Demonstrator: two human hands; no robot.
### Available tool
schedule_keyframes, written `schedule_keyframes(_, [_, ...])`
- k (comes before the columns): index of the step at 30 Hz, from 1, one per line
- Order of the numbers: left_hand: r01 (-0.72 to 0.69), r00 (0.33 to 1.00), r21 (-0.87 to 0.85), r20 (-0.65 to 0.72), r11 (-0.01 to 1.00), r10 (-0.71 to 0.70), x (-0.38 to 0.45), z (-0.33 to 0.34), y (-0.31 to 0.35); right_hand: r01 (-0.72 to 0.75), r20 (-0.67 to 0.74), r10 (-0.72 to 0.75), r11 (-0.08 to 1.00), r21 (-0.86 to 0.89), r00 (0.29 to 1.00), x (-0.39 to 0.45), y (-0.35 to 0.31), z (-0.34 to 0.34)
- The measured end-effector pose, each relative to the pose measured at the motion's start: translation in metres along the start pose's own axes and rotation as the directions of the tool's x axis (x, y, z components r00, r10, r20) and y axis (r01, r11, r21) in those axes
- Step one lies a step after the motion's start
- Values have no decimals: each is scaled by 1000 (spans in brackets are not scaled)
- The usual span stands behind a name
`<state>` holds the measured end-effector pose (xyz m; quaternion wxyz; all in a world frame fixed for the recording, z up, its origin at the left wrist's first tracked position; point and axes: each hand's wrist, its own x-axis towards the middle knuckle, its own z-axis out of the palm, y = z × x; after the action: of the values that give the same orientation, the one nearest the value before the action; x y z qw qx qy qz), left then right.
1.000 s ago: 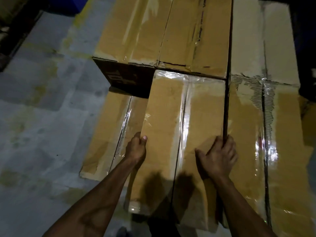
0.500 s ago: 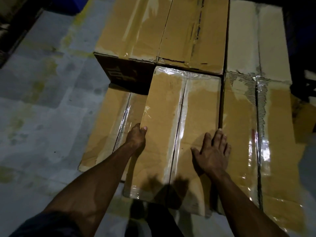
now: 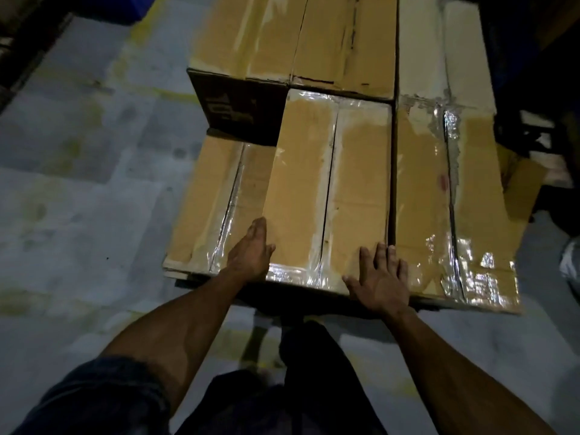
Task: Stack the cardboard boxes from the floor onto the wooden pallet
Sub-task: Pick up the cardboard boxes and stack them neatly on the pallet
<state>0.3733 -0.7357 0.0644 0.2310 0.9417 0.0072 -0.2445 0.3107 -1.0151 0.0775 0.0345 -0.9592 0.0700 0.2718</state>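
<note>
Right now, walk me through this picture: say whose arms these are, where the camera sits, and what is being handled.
There is no machine here. A person wears a camera on the head, looking down at their own bare arms. The left hand rests on the left edge of the middle box, and the right hand lies flat on its near right corner. Neither hand is lifting. That box sits in a stack with a taller right box, a far box and a lower left box. Grey floor lies around.

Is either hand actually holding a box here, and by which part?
Nothing is gripped. Both hands lie open on the middle box: left hand at its near-left edge, right hand flat on its near-right corner.
</note>
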Motion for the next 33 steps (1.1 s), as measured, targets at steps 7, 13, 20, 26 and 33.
schedule_keyframes(7, [-191,975,307,166,932,146,-46,10,-29,39,27,-37,996,-76,999,-25,3,19])
schedule_keyframes(13, [-263,965,491,123,831,233,-43,4,-27,78,-126,-96,987,-144,987,-26,9,26])
schedule_keyframes(20, [-302,950,494,86,816,300,-39,2,-31,79,-198,-112,983,-164,974,-26,11,35])
schedule_keyframes(26, [-316,944,489,77,813,321,-37,1,-31,88,-205,-122,982,-165,971,-23,15,35])
schedule_keyframes(33, [-324,939,457,52,828,339,-35,0,-30,73,-222,-117,978,-195,968,-19,17,38])
